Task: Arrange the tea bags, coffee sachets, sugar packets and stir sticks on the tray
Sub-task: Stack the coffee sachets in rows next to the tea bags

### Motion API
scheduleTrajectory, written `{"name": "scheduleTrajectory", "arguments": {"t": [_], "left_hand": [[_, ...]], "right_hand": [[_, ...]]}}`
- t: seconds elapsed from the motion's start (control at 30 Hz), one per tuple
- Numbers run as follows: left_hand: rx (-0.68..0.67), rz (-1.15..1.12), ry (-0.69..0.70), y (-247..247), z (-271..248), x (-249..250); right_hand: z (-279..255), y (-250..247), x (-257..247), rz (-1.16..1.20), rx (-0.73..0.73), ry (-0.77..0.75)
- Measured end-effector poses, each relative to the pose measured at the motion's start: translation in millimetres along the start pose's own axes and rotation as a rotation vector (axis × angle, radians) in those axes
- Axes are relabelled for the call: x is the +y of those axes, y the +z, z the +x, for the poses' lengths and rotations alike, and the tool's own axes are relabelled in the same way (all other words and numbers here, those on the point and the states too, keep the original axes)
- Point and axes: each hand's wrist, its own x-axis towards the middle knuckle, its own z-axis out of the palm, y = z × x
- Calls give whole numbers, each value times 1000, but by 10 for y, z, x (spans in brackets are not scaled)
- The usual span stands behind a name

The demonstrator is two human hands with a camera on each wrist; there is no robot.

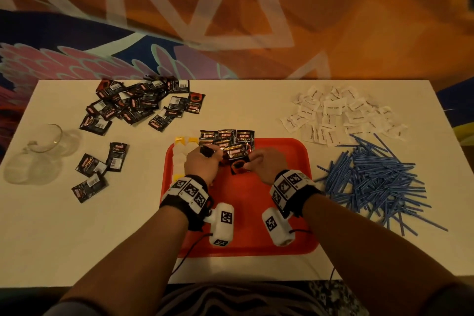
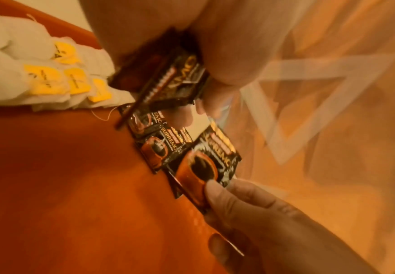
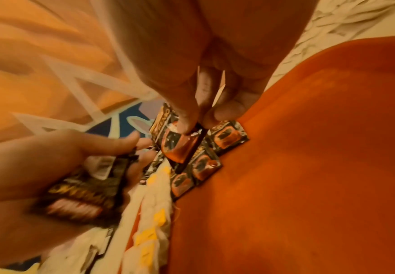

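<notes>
A red tray [image 1: 256,215] lies in front of me on the white table. Along its far edge several black coffee sachets [image 1: 228,136] lie side by side. White tea bags [image 1: 182,152] with yellow tags line its left edge. My left hand [image 1: 210,154] grips a small stack of coffee sachets [image 2: 168,79] over the tray's far left. My right hand [image 1: 250,165] pinches one coffee sachet [image 1: 237,160] by its lower edge, just in front of the row. The wrist views show this pinched sachet [image 3: 182,148] tilted above the laid ones [image 2: 159,144].
A loose pile of coffee sachets [image 1: 138,104] lies at the back left, with a few more [image 1: 100,169] nearer. A clear glass mug [image 1: 38,154] lies on its side at the far left. Sugar packets [image 1: 341,115] and blue stir sticks [image 1: 379,182] lie right of the tray.
</notes>
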Motion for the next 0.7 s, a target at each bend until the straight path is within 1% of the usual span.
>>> {"name": "scheduleTrajectory", "arguments": {"t": [0.03, 0.1, 0.2, 0.3, 0.47, 0.7], "left_hand": [[-5, 96, 7, 9, 38, -22], [-69, 344, 42, 23, 79, -50], [-226, 663, 171, 57, 121, -89], [-349, 877, 189, 74, 142, -124], [-427, 1071, 201, 124, 201, -170], [-432, 1082, 228, 176, 281, -193]], "right_hand": [[52, -13, 44, -52, -5, 17], [156, -30, 136, -83, -2, 82], [320, -15, 262, -30, 21, 157], [457, 22, 303, 43, 30, 214], [664, 115, 317, 133, 34, 289], [799, 153, 327, 152, 20, 347]]}}
